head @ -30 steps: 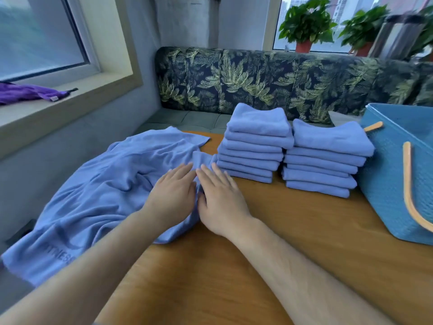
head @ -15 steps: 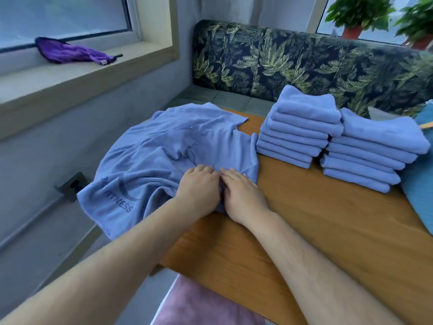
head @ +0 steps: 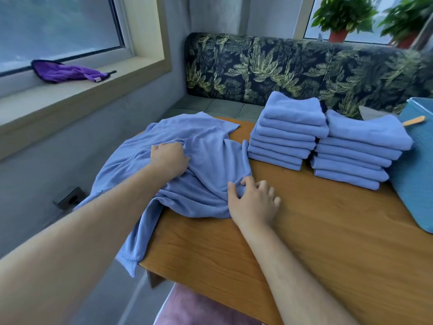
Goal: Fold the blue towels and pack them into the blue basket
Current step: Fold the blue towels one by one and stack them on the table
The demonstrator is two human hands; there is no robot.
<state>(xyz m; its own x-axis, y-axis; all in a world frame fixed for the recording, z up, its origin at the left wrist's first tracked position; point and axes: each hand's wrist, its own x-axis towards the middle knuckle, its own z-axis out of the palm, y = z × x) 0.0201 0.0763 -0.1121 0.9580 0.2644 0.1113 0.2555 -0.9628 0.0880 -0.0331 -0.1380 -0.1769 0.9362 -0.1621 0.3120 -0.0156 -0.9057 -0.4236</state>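
Note:
A large unfolded blue towel [head: 201, 160] lies crumpled on the left part of the wooden table [head: 328, 231], with one side hanging over the table's left edge. My left hand [head: 169, 158] grips a bunch of the cloth near the towel's middle. My right hand [head: 254, 202] pinches the towel's near right edge between thumb and fingers. Two stacks of folded blue towels [head: 288, 134] [head: 358, 151] stand side by side farther back. The blue basket [head: 417, 174] with a wooden handle sits at the right edge, partly cut off.
A leaf-patterned bench [head: 293, 69] runs behind the table. A purple cloth [head: 65, 72] lies on the window sill at left. Potted plants [head: 342, 15] stand on the far sill. A pink seat [head: 199, 308] shows below the table's near edge.
My hands, side by side on the towel before, have moved apart: the left went farther onto the cloth and bunched it, the right stayed at the near edge. The view shifted left.

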